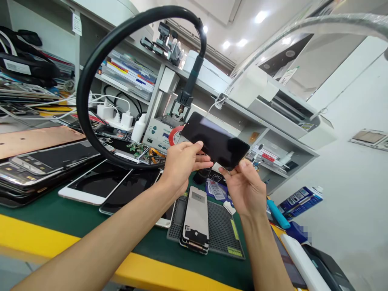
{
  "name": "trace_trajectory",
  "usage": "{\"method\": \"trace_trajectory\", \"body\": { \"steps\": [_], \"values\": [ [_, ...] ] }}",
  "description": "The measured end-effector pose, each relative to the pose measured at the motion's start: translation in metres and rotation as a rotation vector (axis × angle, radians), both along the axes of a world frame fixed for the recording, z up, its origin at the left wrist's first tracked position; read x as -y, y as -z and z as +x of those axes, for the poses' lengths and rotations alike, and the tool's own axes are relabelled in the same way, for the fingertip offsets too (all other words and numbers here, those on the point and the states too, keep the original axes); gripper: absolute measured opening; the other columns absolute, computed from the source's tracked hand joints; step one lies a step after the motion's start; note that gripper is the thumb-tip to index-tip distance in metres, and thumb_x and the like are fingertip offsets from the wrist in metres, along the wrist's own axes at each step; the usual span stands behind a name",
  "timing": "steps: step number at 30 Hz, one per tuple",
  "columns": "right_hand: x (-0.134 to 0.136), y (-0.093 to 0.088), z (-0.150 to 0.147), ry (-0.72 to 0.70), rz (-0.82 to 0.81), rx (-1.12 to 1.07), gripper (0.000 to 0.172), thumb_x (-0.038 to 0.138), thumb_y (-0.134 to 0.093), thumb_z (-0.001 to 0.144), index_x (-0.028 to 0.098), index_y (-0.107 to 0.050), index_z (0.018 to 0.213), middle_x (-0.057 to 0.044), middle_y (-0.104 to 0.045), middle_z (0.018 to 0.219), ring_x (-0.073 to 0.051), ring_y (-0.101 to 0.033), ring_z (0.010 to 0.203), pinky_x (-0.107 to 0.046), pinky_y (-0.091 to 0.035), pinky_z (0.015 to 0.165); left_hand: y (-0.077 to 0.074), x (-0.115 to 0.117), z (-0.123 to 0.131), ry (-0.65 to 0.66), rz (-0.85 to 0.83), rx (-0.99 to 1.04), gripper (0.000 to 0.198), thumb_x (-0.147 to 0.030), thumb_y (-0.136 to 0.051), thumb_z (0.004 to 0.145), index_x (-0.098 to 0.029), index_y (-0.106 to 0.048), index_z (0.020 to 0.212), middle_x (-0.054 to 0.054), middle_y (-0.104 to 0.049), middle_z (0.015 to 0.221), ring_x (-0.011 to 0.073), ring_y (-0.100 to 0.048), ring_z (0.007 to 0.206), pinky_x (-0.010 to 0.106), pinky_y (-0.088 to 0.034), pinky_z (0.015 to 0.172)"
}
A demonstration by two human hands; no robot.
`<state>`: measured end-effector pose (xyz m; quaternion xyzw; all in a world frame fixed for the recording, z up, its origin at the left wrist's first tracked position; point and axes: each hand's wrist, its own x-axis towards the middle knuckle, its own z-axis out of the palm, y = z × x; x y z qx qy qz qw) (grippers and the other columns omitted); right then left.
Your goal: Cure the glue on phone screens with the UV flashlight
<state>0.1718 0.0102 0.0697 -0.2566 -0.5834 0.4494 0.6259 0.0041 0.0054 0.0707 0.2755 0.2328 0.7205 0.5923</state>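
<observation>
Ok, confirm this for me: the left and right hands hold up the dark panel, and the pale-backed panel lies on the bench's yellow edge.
Not quite: the pale-backed panel lies on the grey mat, not on the yellow edge, as the head view shows. The left hand and right hand do hold up the dark panel.

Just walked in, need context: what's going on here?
A person holds a black panel up above the bench, tilted, its dark face toward the camera. The left fingers are at its lower edge, the right fingers at its lower right corner. Below, a phone part lies on the grey mat; more screens lie to the left.
</observation>
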Motion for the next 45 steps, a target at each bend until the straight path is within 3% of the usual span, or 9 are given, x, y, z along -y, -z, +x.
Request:
{"method": "trace_trajectory", "body": {
  "steps": [6,12,15,19,24,27,36,41,45],
  "values": [
    [0.005,0.011,-0.002,0.148,0.139,0.099,0.019,0.033,-0.079,0.083,0.022,-0.068,0.093,0.000,-0.069,0.087,-0.014,-0.067,0.082,-0.030,-0.058,0.077,0.006,-0.013,-0.006,0.185,-0.128,-0.003,0.013,-0.017,-0.071,0.084,-0.005,-0.067,0.090,0.014,-0.070,0.084,0.0210,-0.072,0.070,0.039,-0.066,0.071],
    [0.013,0.013,0.000,0.230,0.284,0.298,0.012,0.028,-0.077,0.086,0.022,-0.071,0.095,0.001,-0.065,0.082,-0.009,-0.061,0.073,-0.020,-0.050,0.066,0.000,-0.012,-0.011,0.361,-0.190,0.008,0.038,-0.029,-0.077,0.081,-0.005,-0.065,0.107,0.022,-0.071,0.106,0.0307,-0.075,0.089,0.043,-0.065,0.076],
    [0.019,0.007,-0.001,0.229,0.342,0.384,0.005,0.027,-0.072,0.090,0.022,-0.071,0.091,0.002,-0.064,0.082,-0.008,-0.058,0.073,-0.019,-0.048,0.066,-0.003,-0.009,-0.012,0.419,-0.147,0.029,0.041,-0.039,-0.081,0.077,-0.009,-0.063,0.100,0.019,-0.071,0.098,0.0291,-0.075,0.084,0.043,-0.065,0.076],
    [0.025,0.005,-0.004,0.212,0.397,0.451,0.005,0.026,-0.067,0.092,0.022,-0.068,0.090,0.000,-0.065,0.087,-0.012,-0.061,0.083,-0.024,-0.050,0.077,-0.005,-0.005,-0.011,0.422,-0.106,0.042,0.033,-0.036,-0.080,0.078,-0.014,-0.061,0.095,0.010,-0.068,0.083,0.0238,-0.074,0.077,0.041,-0.064,0.075],
    [0.027,0.008,-0.006,0.317,0.535,0.529,0.008,0.024,-0.070,0.090,0.024,-0.069,0.098,0.000,-0.070,0.096,-0.013,-0.064,0.087,-0.025,-0.051,0.080,-0.004,-0.005,-0.009,0.435,-0.137,0.051,0.033,-0.036,-0.077,0.081,-0.011,-0.063,0.097,0.012,-0.069,0.083,0.0234,-0.073,0.077,0.041,-0.064,0.077],
    [0.029,0.005,-0.006,0.342,0.596,0.548,0.006,0.021,-0.069,0.091,0.025,-0.072,0.095,0.003,-0.071,0.090,-0.010,-0.064,0.082,-0.022,-0.050,0.076,-0.004,-0.006,-0.010,0.475,-0.139,0.038,0.037,-0.037,-0.077,0.082,-0.008,-0.065,0.101,0.014,-0.071,0.087,0.0231,-0.073,0.078,0.037,-0.063,0.074],
    [0.038,-0.006,-0.009,0.194,0.488,0.510,0.009,0.023,-0.067,0.093,0.021,-0.074,0.088,0.003,-0.068,0.084,-0.008,-0.061,0.078,-0.020,-0.050,0.073,-0.003,-0.007,-0.010,0.570,-0.094,0.024,0.034,-0.038,-0.069,0.087,-0.008,-0.070,0.104,0.014,-0.074,0.091,0.0220,-0.073,0.080,0.032,-0.060,0.072],
    [0.039,-0.007,-0.008,0.120,0.422,0.495,0.013,0.027,-0.065,0.094,0.021,-0.076,0.090,-0.001,-0.071,0.097,-0.013,-0.065,0.097,-0.024,-0.051,0.087,-0.001,-0.008,-0.009,0.591,-0.064,0.028,0.032,-0.037,-0.067,0.089,-0.011,-0.072,0.106,0.012,-0.076,0.090,0.0214,-0.073,0.082,0.028,-0.059,0.071],
    [0.039,-0.010,-0.006,0.108,0.431,0.514,0.013,0.026,-0.065,0.095,0.023,-0.075,0.088,0.002,-0.071,0.094,-0.010,-0.065,0.093,-0.021,-0.049,0.085,0.000,-0.008,-0.009,0.647,-0.012,0.036,0.032,-0.038,-0.064,0.091,-0.012,-0.073,0.107,0.012,-0.076,0.095,0.0207,-0.073,0.085,0.028,-0.059,0.072]
  ]
}}
